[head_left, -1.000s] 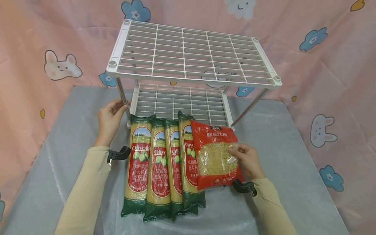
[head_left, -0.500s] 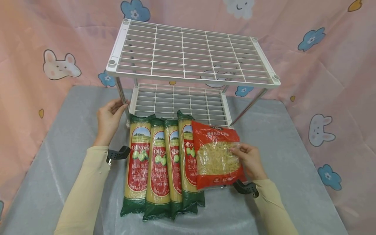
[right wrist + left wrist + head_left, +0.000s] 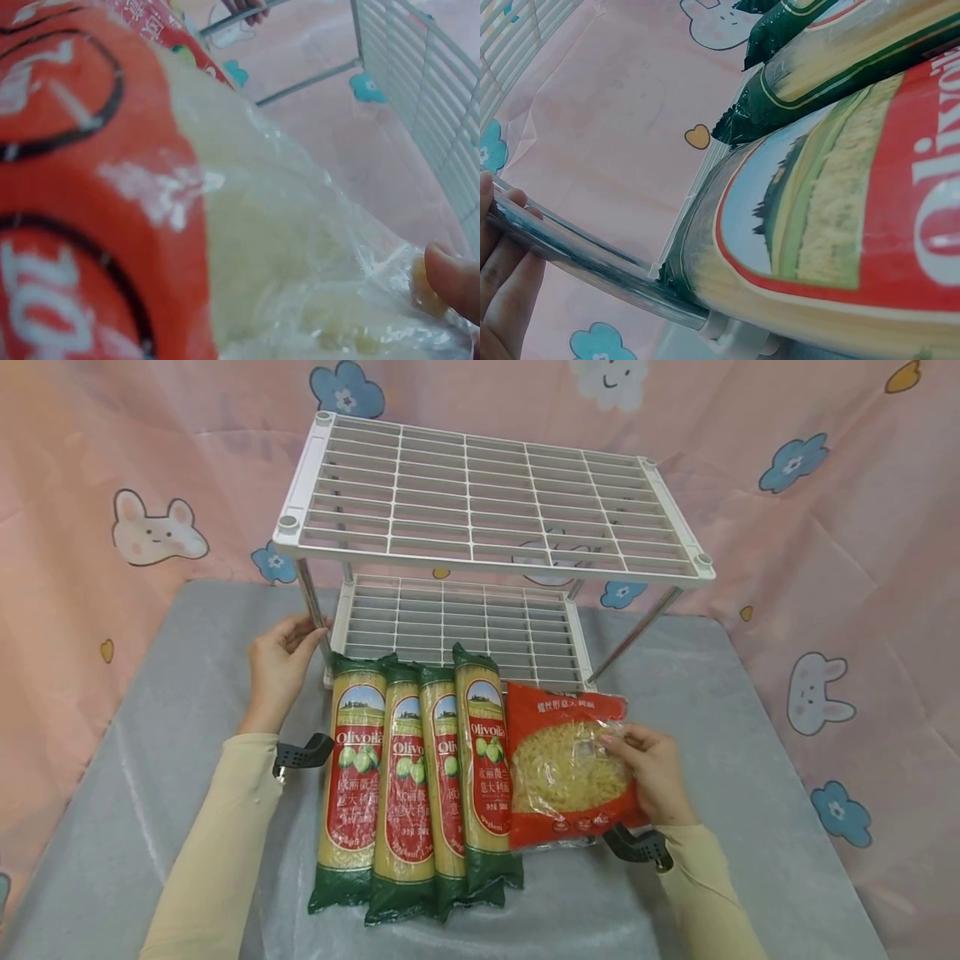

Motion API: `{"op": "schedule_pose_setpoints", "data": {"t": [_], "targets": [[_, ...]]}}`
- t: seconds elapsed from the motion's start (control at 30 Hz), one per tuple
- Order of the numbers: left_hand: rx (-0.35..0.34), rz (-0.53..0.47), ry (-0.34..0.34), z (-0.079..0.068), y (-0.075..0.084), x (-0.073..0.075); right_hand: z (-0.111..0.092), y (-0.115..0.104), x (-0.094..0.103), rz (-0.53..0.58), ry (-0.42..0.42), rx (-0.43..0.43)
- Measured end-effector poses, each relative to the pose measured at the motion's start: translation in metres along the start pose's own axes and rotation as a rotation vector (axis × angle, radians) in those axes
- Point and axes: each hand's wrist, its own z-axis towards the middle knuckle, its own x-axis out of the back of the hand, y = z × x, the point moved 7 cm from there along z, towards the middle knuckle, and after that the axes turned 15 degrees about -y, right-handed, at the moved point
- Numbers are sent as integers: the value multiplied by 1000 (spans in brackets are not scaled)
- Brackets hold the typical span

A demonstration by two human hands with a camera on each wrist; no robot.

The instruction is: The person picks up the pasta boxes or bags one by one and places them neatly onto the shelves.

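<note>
My left hand [image 3: 279, 668] grips the front left metal post [image 3: 309, 593] of a white two-tier wire rack [image 3: 495, 502]. The left wrist view shows its fingers [image 3: 510, 300] around the post. With the right hand [image 3: 651, 768] I pinch the right edge of a red bag of spiral pasta [image 3: 570, 768], whose clear window shows the yellow pieces. The thumb [image 3: 450, 281] presses on the clear film in the right wrist view. Left of the bag, several green-ended spaghetti packs [image 3: 405, 777] lie side by side, their top ends at the rack's lower shelf [image 3: 465, 618].
The rack stands at the back of a table with a grey cloth [image 3: 720, 710]. Behind it hangs a pink curtain [image 3: 225, 443] with rabbits and flowers. The front right post [image 3: 637, 631] slants behind the pasta bag.
The right hand has shifted the pasta bag to the right and slightly nearer, uncovering more of the rightmost spaghetti pack's label. My left hand stays on the post.
</note>
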Motion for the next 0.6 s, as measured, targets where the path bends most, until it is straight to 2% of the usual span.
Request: {"op": "schedule_pose_setpoints", "data": {"t": [0.27, 0.6], "targets": [[7, -13, -6, 1, -2, 0, -6, -13, -4, -45, 1, 21], [11, -12, -8, 0, -2, 0, -14, -31, -11, -22, -41, 113]]}}
